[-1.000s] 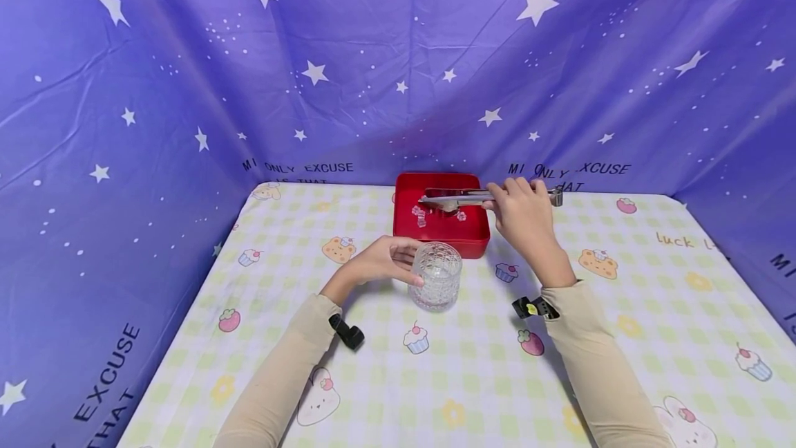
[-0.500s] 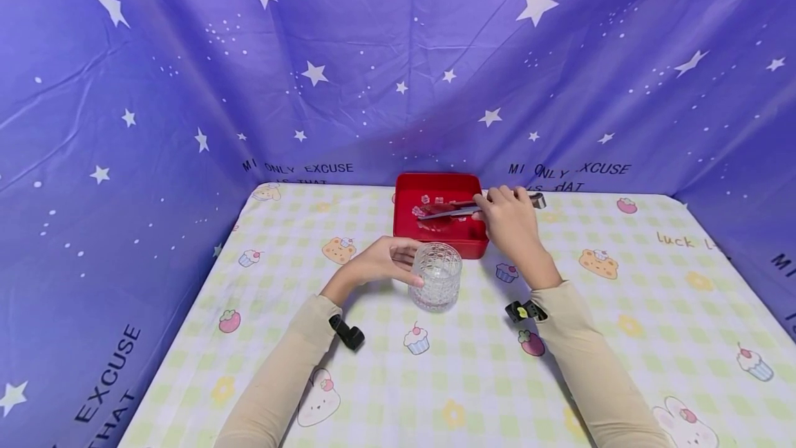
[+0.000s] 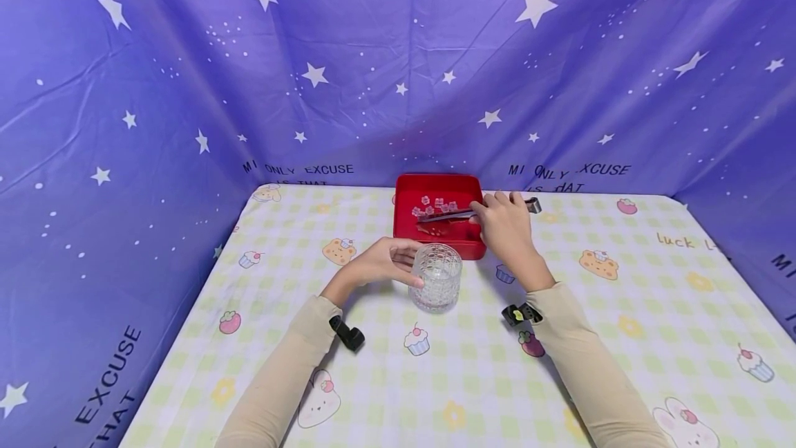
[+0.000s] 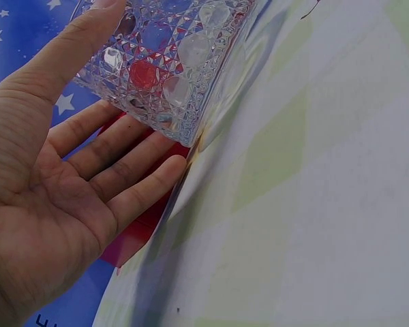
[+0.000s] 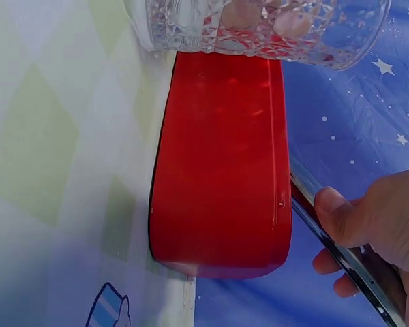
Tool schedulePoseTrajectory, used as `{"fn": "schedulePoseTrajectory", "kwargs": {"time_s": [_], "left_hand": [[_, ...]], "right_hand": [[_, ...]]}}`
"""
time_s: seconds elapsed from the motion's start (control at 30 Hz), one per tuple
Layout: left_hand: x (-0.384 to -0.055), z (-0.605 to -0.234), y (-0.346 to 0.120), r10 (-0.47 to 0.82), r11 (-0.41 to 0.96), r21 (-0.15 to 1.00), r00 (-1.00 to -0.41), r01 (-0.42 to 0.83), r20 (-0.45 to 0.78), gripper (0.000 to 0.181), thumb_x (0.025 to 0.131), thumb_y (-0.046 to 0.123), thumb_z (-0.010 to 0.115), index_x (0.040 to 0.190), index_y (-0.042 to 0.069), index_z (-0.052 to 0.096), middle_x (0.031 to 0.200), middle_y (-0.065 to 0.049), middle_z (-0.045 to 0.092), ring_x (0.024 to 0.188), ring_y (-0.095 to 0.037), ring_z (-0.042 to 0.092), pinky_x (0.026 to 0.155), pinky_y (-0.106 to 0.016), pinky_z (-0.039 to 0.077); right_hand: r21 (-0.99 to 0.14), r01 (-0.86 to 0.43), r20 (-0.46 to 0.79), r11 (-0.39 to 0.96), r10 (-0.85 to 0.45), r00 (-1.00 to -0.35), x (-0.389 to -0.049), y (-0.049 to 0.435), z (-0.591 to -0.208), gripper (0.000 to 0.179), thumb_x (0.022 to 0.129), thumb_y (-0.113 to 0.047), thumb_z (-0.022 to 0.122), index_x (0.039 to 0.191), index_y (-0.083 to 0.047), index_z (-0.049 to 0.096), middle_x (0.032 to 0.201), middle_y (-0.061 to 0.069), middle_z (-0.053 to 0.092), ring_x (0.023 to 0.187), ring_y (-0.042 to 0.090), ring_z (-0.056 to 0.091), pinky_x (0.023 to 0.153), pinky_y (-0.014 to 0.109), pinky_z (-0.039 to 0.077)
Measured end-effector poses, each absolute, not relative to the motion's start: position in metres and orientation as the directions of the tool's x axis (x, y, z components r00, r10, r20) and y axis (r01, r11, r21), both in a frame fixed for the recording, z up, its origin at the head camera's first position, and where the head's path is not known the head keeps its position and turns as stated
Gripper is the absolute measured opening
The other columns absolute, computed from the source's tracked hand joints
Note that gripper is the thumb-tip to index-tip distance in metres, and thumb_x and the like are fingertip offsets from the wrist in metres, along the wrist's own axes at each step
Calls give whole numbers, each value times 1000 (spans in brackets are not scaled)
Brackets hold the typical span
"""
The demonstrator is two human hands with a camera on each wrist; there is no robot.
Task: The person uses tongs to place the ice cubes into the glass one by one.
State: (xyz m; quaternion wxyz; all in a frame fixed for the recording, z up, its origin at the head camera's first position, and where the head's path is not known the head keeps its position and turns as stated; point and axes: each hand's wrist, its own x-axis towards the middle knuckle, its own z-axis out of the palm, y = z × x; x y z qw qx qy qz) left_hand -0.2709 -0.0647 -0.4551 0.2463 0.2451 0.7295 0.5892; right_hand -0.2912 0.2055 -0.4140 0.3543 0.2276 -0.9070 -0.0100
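Starry blue-purple fabric hangs behind and beside a checked tablecloth. Near its far edge, small clear pieces lie loosely grouped on the floor of a red tray. Metal tongs reach in over the tray's right wall, their long axis running nearly left to right, tips leftmost. Those tips sit just on the near side of the group, close to its leftmost pieces; whether they touch any, I cannot tell. From the fingers of the right hand, the pieces lie to the left, along the line of the tongs. That hand grips the tongs, thumb on one side and fingers on the other, and works nearest the group through them. On the near side of the tray, the left hand steadies a cut-pattern glass standing upright, thumb in front and fairly straight fingers behind. Beyond the hands come beige sleeves and a black wrist camera at each cuff.
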Motion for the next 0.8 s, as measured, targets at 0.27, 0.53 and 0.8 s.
{"fn": "schedulePoseTrajectory", "kwargs": {"time_s": [0.27, 0.53, 0.8], "left_hand": [[-270, -455, -65, 646, 181, 981, -760, 64, -70, 61, 79, 1, 85, 136, 2, 62, 128, -19, 68, 116, -25, 67, 100, -32, 58], [-271, -457, -65, 649, 176, 982, -758, 71, -62, 62, 79, 0, 85, 136, 3, 62, 128, -18, 68, 115, -22, 67, 100, -32, 58], [-270, -456, -65, 652, 171, 983, -756, 68, -61, 63, 78, -1, 85, 137, 3, 62, 129, -19, 68, 116, -24, 68, 100, -33, 59]], "right_hand": [[139, -409, 629, 902, -399, -667, -289, 205, -411, 10, 91, -14, 72, 87, -7, 78, 71, 11, 64, 72, 32, 57, 68, 43, 38], [42, -398, 629, 916, -334, -702, -290, 212, -407, 9, 89, -12, 73, 93, -6, 79, 79, 13, 71, 78, 34, 62, 71, 44, 40], [21, -412, 688, 911, -312, -655, -289, 218, -398, 9, 86, -10, 76, 92, -4, 80, 74, 14, 70, 71, 34, 60, 69, 45, 37]]}}
